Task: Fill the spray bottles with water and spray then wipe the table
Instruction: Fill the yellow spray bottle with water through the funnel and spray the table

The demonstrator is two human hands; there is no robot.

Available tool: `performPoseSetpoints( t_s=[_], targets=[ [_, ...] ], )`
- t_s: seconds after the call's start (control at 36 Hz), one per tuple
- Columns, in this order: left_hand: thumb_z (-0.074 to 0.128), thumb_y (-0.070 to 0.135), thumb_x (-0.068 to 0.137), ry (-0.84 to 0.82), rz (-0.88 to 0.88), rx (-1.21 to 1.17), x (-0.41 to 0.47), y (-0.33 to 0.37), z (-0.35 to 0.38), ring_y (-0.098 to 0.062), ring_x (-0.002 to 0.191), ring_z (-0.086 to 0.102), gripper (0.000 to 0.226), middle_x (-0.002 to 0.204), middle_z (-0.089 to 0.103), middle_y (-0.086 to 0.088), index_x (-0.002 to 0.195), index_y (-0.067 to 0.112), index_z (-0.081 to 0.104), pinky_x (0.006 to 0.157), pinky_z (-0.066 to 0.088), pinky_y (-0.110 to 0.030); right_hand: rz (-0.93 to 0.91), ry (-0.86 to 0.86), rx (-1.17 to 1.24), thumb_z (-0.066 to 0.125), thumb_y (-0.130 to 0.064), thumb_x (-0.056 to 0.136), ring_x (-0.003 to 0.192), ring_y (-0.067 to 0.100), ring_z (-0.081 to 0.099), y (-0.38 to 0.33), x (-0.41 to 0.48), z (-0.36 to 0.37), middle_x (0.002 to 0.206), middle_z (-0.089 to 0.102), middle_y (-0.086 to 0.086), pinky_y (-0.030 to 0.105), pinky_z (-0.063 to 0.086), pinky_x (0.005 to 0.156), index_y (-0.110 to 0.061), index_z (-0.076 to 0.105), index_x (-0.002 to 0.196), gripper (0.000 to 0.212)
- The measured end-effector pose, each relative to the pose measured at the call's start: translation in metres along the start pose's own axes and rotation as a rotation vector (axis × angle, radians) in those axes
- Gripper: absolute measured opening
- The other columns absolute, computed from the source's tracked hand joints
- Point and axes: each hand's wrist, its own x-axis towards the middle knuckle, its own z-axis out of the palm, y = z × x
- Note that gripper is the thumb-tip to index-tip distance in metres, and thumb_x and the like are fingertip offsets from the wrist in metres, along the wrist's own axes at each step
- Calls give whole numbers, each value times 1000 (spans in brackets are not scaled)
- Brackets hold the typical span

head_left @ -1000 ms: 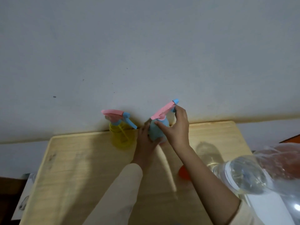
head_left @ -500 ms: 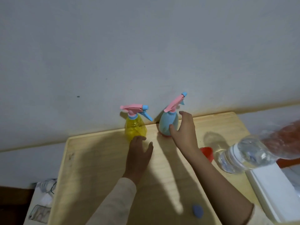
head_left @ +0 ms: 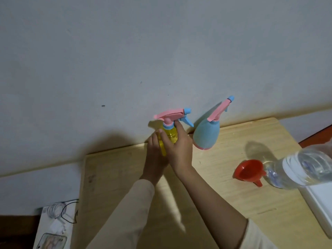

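Note:
A yellow spray bottle (head_left: 171,134) with a pink and blue trigger head stands at the far edge of the wooden table (head_left: 224,198), by the wall. Both hands are wrapped around its body: my left hand (head_left: 154,159) from the left side, my right hand (head_left: 179,150) from the right, fingers up at the neck. A blue spray bottle (head_left: 206,135) with a pink head stands upright just to the right, untouched. A clear water bottle (head_left: 301,168) lies or leans at the right, close to the camera.
A red funnel (head_left: 248,170) lies on the table beside the water bottle. A white flat box (head_left: 319,203) sits at the right edge. Left of the table, a white surface holds cables (head_left: 61,211) and a phone (head_left: 51,241). The grey wall stands right behind the bottles.
My right hand let go of the blue bottle and moved left. Both hands have closed around the yellow bottle. The view has shifted, with the red funnel now fully in sight.

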Motion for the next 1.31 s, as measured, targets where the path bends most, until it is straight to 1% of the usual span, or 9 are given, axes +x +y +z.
performPoseSetpoints(
  t_s=[0.11, 0.22, 0.33, 0.47, 0.67, 0.81, 0.97, 1.14, 1.31],
  targets=[
    [42, 56, 84, 49, 34, -43, -5, 0, -2, -27, 96, 56, 69, 108, 60, -14, 123, 0, 51, 82, 48, -43, 27, 80, 49, 67, -42, 82, 85, 5, 61, -5, 5, -5, 92, 68, -13, 23, 50, 72, -25, 65, 107, 31],
    [70, 43, 65, 14, 32, -174, -14, -1, -3, -26, 97, 60, 70, 107, 64, -7, 123, 6, 54, 81, 50, -45, 75, 85, 160, 77, -40, 73, 85, 4, 61, -9, 4, -19, 87, 66, -15, 18, 49, 74, -24, 65, 96, 31],
    [72, 46, 64, 106, 119, -194, -42, 17, -4, -24, 120, 46, 98, 133, 48, -12, 145, 18, 24, 102, 37, -18, 85, 99, 271, 76, -31, 77, 67, 6, 54, -16, 3, -38, 67, 60, -9, 22, 44, 64, -17, 64, 78, 18],
    [67, 48, 68, 141, 193, -136, -61, 51, -9, -31, 115, 57, 99, 129, 53, -15, 148, 30, 11, 89, 53, -43, 116, 86, 414, 72, -21, 82, 54, -1, 46, -23, -2, -65, 51, 53, -16, 13, 38, 57, -19, 62, 68, 17],
    [68, 48, 66, 179, 277, -1, -75, 86, -8, -19, 101, 64, 91, 116, 65, -8, 143, 8, 40, 86, 53, -27, 223, 23, 545, 71, -16, 82, 61, 1, 60, -21, -7, -119, 68, 67, 1, 14, 46, 63, 0, 71, 86, 17],
    [66, 58, 59, 32, 158, -134, -93, 113, -8, -3, 109, 54, 99, 121, 59, 5, 148, 30, 30, 89, 38, -6, 252, -16, 594, 72, -18, 80, 69, 12, 63, -11, -15, -151, 71, 70, 2, 21, 50, 70, -11, 72, 77, 8],
    [81, 47, 58, -204, 10, -469, -119, 139, 1, -4, 118, 56, 99, 129, 59, 15, 143, 48, 30, 102, 47, -36, 228, -102, 699, 69, -13, 82, 75, 24, 64, 1, -33, -189, 77, 69, 14, 37, 54, 77, -4, 73, 81, 10],
    [81, 42, 58, -206, 6, -546, -137, 155, -4, 2, 119, 55, 94, 124, 59, 26, 139, 45, 34, 99, 44, -21, 196, -400, 821, 59, -21, 86, 88, 22, 66, 2, -40, -220, 91, 74, 6, 40, 48, 92, -14, 76, 83, 18],
    [77, 52, 67, -50, 1, -279, -154, 172, 15, 1, 120, 48, 99, 128, 53, 15, 146, 49, 17, 101, 41, -23, 357, -3, 626, 77, -29, 76, 85, 16, 66, -6, -55, -217, 97, 67, 3, 35, 54, 83, -14, 61, 101, 33]
  ],
)
